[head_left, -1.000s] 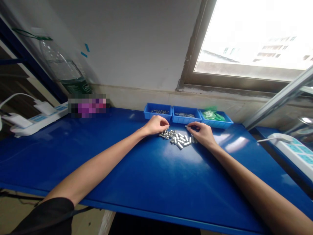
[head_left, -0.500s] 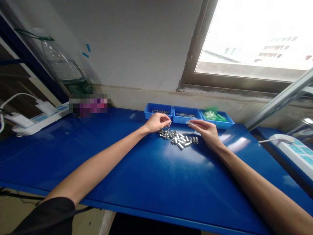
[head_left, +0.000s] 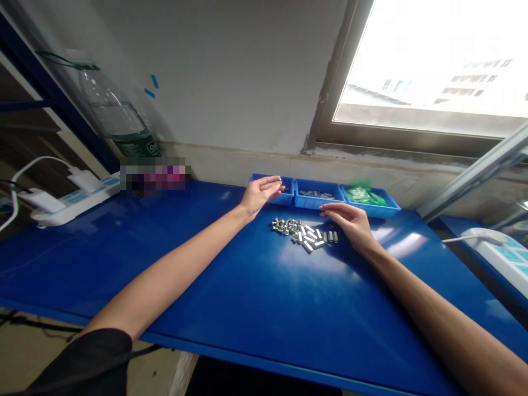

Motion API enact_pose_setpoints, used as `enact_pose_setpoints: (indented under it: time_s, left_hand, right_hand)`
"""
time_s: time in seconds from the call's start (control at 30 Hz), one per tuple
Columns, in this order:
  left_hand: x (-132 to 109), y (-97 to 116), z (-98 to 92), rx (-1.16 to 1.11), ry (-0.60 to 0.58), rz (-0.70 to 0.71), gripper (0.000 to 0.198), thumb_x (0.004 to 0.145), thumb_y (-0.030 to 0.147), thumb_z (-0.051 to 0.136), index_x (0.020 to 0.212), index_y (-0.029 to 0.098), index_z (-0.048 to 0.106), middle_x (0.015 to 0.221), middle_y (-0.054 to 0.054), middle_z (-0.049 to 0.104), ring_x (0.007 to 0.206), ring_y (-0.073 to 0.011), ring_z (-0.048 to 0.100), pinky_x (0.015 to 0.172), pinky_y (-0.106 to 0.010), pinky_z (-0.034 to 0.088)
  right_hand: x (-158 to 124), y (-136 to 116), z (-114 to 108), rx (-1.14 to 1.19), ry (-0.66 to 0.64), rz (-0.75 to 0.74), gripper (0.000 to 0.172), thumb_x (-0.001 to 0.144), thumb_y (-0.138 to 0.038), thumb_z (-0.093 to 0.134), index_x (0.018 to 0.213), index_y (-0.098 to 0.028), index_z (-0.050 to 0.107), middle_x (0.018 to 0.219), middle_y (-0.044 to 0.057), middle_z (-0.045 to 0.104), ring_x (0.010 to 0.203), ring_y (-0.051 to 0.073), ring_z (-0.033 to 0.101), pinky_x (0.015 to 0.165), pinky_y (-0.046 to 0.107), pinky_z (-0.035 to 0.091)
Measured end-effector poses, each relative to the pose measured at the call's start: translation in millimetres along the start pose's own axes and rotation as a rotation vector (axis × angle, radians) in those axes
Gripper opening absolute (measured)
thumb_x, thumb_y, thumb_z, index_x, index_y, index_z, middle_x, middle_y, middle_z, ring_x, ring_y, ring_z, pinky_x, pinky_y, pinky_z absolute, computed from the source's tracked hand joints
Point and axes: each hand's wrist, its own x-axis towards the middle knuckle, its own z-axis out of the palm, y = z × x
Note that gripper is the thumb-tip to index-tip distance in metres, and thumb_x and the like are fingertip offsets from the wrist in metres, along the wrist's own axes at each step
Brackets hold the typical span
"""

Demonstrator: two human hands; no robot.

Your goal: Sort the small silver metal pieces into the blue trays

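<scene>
My left hand [head_left: 260, 195] is raised before the left bin, its thumb and fingers pinched on a small metal piece too tiny to identify. To the right, my right hand [head_left: 350, 219] hovers over the table with thumb and fingertips closed; the metal standoff between them is mostly hidden by the fingers. Between and below the hands lies a pile of short metal screws [head_left: 285, 225]. Adjoining it on the right are several loose metal standoffs [head_left: 308, 237], a few lined up side by side.
Three blue bins stand along the wall: the left bin [head_left: 284, 199] is partly covered by my hand, the middle bin [head_left: 309, 202] holds metal parts, the right bin [head_left: 381, 210] holds green plastic. Power strips [head_left: 61, 214] and a large bottle [head_left: 119, 121] flank the blue table [head_left: 247, 297].
My left hand has risen away from the screw pile towards the left bin. The right hand has stayed nearly in place, and the standoff in it shows less. The view has shifted slightly.
</scene>
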Motion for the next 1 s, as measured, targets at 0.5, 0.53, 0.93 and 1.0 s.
enact_pose_setpoints:
  time_s: [0.5, 0.53, 0.93, 1.0]
  left_hand:
    - [-7, 1, -5.2, 0.850, -0.435, 0.206, 0.021, 0.088, 0.025, 0.070, 0.103, 0.015, 0.081, 0.099, -0.009, 0.082, 0.093, -0.0204, 0.077, 0.088, -0.029, 0.059]
    - [-8, 1, -5.4, 0.893, -0.449, 0.217, 0.022, 0.088, 0.025, 0.069, 0.103, 0.015, 0.081, 0.100, -0.009, 0.082, 0.093, -0.0201, 0.077, 0.088, -0.028, 0.058]
    - [-9, -2, -9.5, 0.984, -0.519, 0.234, 0.022, 0.088, 0.026, 0.067, 0.101, 0.017, 0.082, 0.100, -0.006, 0.082, 0.092, -0.0191, 0.076, 0.085, -0.025, 0.054]
    - [-8, -2, -9.9, 0.976, -0.518, 0.229, 0.022, 0.087, 0.026, 0.067, 0.100, 0.017, 0.083, 0.100, -0.006, 0.082, 0.092, -0.0194, 0.076, 0.084, -0.025, 0.054]
  right_hand:
    - [-4, -8, 7, -0.422, -0.318, -0.311, 0.015, 0.093, -0.036, 0.071, 0.091, -0.028, 0.083, 0.100, 0.006, 0.082, 0.104, 0.029, 0.071, 0.093, 0.045, 0.057]
    - [-4, -8, 7, -0.442, -0.306, -0.309, 0.016, 0.093, -0.037, 0.071, 0.090, -0.028, 0.083, 0.100, 0.006, 0.082, 0.104, 0.029, 0.071, 0.093, 0.046, 0.057]
    - [-3, -5, 9, -0.503, -0.277, -0.310, 0.019, 0.092, -0.043, 0.073, 0.090, -0.027, 0.082, 0.098, 0.007, 0.080, 0.099, 0.029, 0.071, 0.091, 0.044, 0.056]
    - [-3, -3, 9, -0.513, -0.267, -0.289, 0.020, 0.090, -0.046, 0.075, 0.090, -0.027, 0.082, 0.098, 0.007, 0.080, 0.099, 0.029, 0.071, 0.091, 0.045, 0.056]
